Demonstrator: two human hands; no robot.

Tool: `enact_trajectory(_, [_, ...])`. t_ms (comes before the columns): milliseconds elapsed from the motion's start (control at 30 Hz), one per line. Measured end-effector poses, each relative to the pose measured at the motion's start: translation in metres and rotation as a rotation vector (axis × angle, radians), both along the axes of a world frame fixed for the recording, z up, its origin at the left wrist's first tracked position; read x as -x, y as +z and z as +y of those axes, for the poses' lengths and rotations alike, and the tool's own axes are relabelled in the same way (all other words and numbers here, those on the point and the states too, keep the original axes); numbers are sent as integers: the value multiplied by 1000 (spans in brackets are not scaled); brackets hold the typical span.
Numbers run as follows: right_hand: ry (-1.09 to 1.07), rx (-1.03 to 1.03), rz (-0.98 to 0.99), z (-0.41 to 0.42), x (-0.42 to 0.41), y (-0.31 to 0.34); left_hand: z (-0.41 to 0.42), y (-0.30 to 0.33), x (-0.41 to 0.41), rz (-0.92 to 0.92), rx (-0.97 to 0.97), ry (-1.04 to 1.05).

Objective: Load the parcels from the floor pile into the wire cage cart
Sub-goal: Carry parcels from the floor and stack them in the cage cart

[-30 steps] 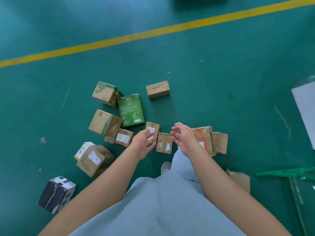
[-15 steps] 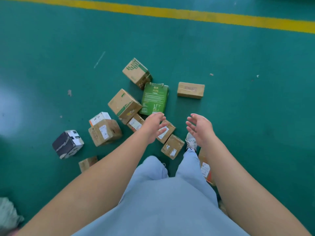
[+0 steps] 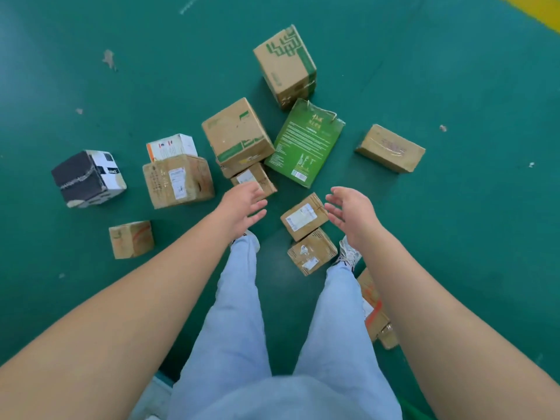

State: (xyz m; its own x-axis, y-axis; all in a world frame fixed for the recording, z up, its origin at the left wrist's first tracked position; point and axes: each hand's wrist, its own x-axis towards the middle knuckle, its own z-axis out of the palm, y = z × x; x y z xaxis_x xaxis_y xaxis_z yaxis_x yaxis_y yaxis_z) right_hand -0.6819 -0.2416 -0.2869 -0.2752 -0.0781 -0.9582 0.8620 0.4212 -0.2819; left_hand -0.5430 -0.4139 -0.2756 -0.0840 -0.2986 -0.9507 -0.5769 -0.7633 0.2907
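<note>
Several cardboard parcels lie scattered on the green floor in front of my feet. My left hand [image 3: 242,207] and my right hand [image 3: 351,212] reach down, both empty with relaxed fingers. Between them sits a small labelled brown box [image 3: 304,218], with another small box [image 3: 312,251] just below it. Under my left fingertips lies a flat labelled box [image 3: 254,177]. Further out are a green paper bag [image 3: 304,144], a mid-size brown box [image 3: 238,133] and a tall box with green print [image 3: 285,66]. The wire cage cart is out of view.
A black and white box [image 3: 88,178] and a taped brown box [image 3: 177,180] with a white carton [image 3: 171,147] behind it lie at left. A small box [image 3: 131,239] sits near my left leg, a long box [image 3: 391,148] at right, orange-taped boxes [image 3: 374,313] by my right foot.
I have stepped closer and bent lower over the pile, so the parcels look larger. Both hands have dropped toward the small boxes by my feet, still empty.
</note>
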Motion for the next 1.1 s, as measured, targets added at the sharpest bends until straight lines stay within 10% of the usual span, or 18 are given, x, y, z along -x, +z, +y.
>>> enact_trajectory(700, [497,-125,174,-274,-43,-315,-231,-320,-77,-53,-75,103])
enact_trajectory(1100, [652,-111,278,-312,-50,-325,-245,-354,-66,-6,-140,185])
